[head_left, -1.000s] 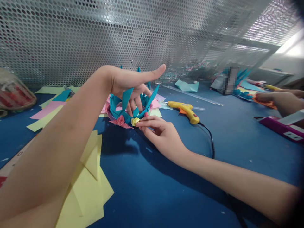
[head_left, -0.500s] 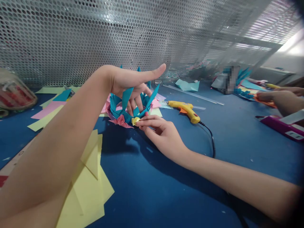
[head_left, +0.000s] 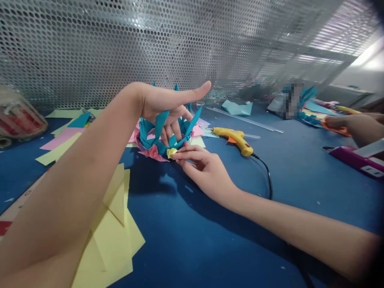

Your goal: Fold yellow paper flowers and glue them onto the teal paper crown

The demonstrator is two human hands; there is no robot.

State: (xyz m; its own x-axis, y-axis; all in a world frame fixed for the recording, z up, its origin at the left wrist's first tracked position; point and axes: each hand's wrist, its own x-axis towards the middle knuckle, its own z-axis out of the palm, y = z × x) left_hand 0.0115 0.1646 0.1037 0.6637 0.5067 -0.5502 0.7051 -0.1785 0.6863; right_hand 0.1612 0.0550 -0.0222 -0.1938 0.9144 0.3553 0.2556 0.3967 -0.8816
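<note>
A blue folded-paper crown (head_left: 162, 128) with upright points stands in the middle of the table. Over its rim reaches my left hand (head_left: 169, 104), thumb stretched out, fingers pointing down inside the ring against the front wall's inner side. My right hand (head_left: 207, 168) pinches a small yellow paper flower (head_left: 171, 153) at the outside of the crown's front. Just left of that flower a pink paper flower (head_left: 153, 153) sits on the crown's lower edge. A bit of another pink piece (head_left: 185, 143) shows above my right fingers.
A yellow glue gun (head_left: 235, 140) lies to the right, its black cord curving toward me. Behind it are clear glue sticks (head_left: 244, 119). Yellow paper sheets (head_left: 114, 244) lie under my left forearm. A jar (head_left: 19, 114) stands left. At right, another person's hand (head_left: 357, 124) is near a purple tool (head_left: 355, 159).
Both my hands hold nearly the same pose at the crown. The view has shifted very slightly. The other person's hand at the right has moved a little.
</note>
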